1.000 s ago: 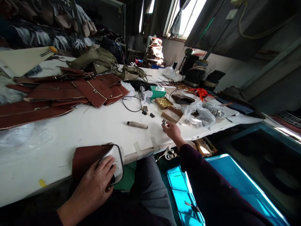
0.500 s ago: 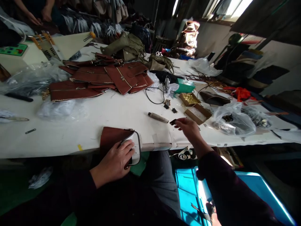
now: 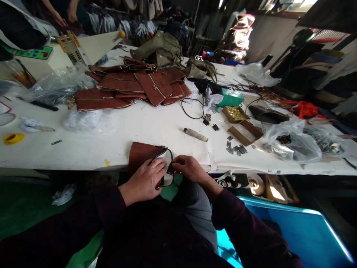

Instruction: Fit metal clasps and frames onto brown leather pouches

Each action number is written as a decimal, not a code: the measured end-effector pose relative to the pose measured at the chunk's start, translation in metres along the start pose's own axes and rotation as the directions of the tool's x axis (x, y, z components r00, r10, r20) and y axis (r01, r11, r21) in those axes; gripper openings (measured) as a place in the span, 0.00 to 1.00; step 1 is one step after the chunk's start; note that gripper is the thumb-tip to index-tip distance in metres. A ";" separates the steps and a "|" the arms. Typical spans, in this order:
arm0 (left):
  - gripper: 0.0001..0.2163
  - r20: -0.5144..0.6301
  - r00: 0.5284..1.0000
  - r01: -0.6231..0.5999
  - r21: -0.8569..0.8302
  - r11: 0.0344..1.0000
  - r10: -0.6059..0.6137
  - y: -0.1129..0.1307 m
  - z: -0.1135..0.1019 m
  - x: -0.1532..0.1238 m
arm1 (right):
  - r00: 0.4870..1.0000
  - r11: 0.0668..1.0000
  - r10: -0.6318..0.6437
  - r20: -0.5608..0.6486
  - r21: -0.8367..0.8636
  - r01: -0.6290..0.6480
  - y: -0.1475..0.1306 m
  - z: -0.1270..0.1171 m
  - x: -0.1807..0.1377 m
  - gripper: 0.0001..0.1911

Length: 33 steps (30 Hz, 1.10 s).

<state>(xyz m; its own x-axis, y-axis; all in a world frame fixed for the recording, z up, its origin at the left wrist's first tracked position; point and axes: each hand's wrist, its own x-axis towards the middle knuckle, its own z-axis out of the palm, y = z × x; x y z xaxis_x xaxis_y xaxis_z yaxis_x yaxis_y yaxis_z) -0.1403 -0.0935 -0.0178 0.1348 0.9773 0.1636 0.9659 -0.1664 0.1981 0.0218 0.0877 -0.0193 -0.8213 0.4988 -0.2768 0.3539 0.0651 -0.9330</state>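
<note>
A brown leather piece (image 3: 139,154) with a pale, dark-edged flap (image 3: 168,179) lies over the table's front edge. My left hand (image 3: 146,179) rests on it, fingers across the pale face, gripping it at the lower edge. At the right side of the flap, my right hand (image 3: 188,168) pinches a small dark flat plate (image 3: 170,169) against the pale face. Similar small plates (image 3: 237,149) lie loose on the table to the right. Above my hands sits a wrapped, stick-like tool (image 3: 195,134).
Behind are stacked brown leather pieces (image 3: 119,83) with zips. Boxes of gold-coloured bits (image 3: 235,113), a green box (image 3: 231,97) and a plastic bag (image 3: 292,143) stand right. A beige machine (image 3: 41,61) is at back left, near another person's hands (image 3: 65,16). A blue bin (image 3: 301,227) sits below.
My right hand has moved left from beside the wrapped tool to the flap, carrying the small dark plate. My left hand stays on the leather. The view has shifted slightly.
</note>
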 end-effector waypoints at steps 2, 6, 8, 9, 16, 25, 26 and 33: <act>0.25 -0.001 1.000 -0.002 -0.004 1.000 0.002 0.000 0.000 0.000 | 1.000 1.000 0.006 -0.001 0.010 -0.006 -0.003 -0.005 -0.001 0.08; 0.23 -0.005 1.000 -0.002 -0.015 1.000 0.002 -0.001 0.000 0.000 | 0.973 0.987 -0.038 -0.226 -0.161 0.001 -0.008 -0.048 -0.002 0.06; 0.22 -0.009 1.000 -0.006 -0.017 1.000 0.005 -0.002 0.000 0.000 | 0.929 0.953 -0.028 -0.370 -0.290 -0.086 -0.006 -0.081 -0.002 0.05; 0.22 -0.010 1.000 -0.009 -0.017 1.000 0.009 -0.002 0.000 0.000 | 0.906 0.931 -0.021 -0.423 -0.339 -0.137 -0.004 -0.097 -0.003 0.05; 0.23 0.000 1.000 -0.010 -0.022 1.000 0.010 -0.003 0.001 0.000 | 0.754 0.917 -0.151 -0.640 -0.375 -0.134 0.007 -0.133 -0.007 0.08; 0.24 -0.004 1.000 0.007 -0.013 1.000 -0.007 -0.002 0.001 0.001 | 0.995 0.999 -0.030 -0.092 -0.025 0.028 -0.004 -0.019 -0.012 0.11; 0.24 -0.005 1.000 0.010 -0.009 1.000 -0.010 -0.001 0.001 0.001 | 0.998 0.999 -0.027 -0.049 -0.026 0.026 -0.003 -0.007 -0.011 0.10; 0.27 -0.019 1.000 0.009 0.006 1.000 -0.009 -0.002 0.003 0.000 | 0.997 0.983 -0.055 -0.059 -0.176 0.044 0.002 0.015 0.001 0.07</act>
<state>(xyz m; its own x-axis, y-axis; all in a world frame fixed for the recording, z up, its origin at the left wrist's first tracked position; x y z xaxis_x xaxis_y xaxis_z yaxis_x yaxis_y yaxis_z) -0.1421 -0.0926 -0.0208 0.1219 0.9760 0.1803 0.9685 -0.1567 0.1934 0.0155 0.0756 -0.0250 -0.8120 0.5444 -0.2107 0.3906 0.2386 -0.8891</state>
